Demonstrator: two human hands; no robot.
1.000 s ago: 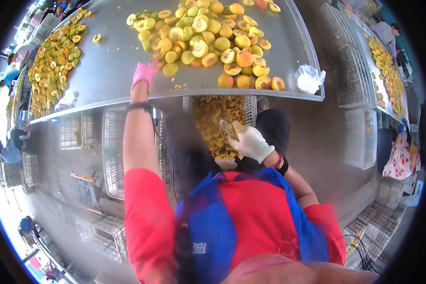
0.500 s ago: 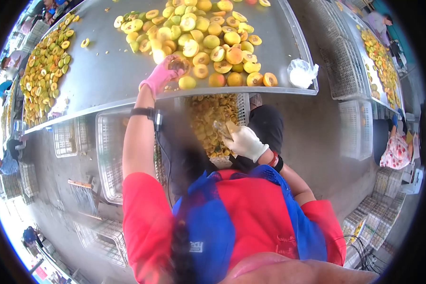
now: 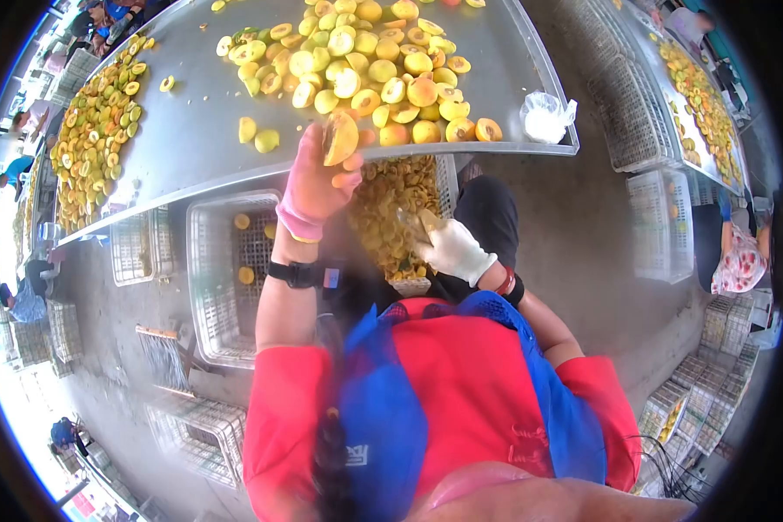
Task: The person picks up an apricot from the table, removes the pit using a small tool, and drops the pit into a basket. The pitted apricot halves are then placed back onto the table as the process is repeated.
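My left hand [image 3: 316, 187], in a pink glove, is closed around a cut yellow peach [image 3: 341, 139] at the table's near edge. My right hand [image 3: 452, 252], in a white glove, grips a small hand tool [image 3: 416, 224] with a shiny tip, too blurred to name. It is over a crate of cut peach pieces [image 3: 391, 209] between my knees. On the metal table [image 3: 187, 113] lies a heap of peaches [image 3: 365, 65], many halved with stones showing. Two pieces [image 3: 257, 135] lie apart from the heap, left of my left hand.
A white plastic crate [image 3: 198, 287] with a few peach pieces stands at my left. A clear plastic bag [image 3: 545, 117] lies at the table's right corner. Another peach heap [image 3: 96, 130] covers the table's left end. Stacked crates [image 3: 631, 113] and other people surround the area.
My left hand has drawn back from the tabletop towards me, bringing the peach with it. Two pieces now lie on the table to its left. My right hand has barely moved.
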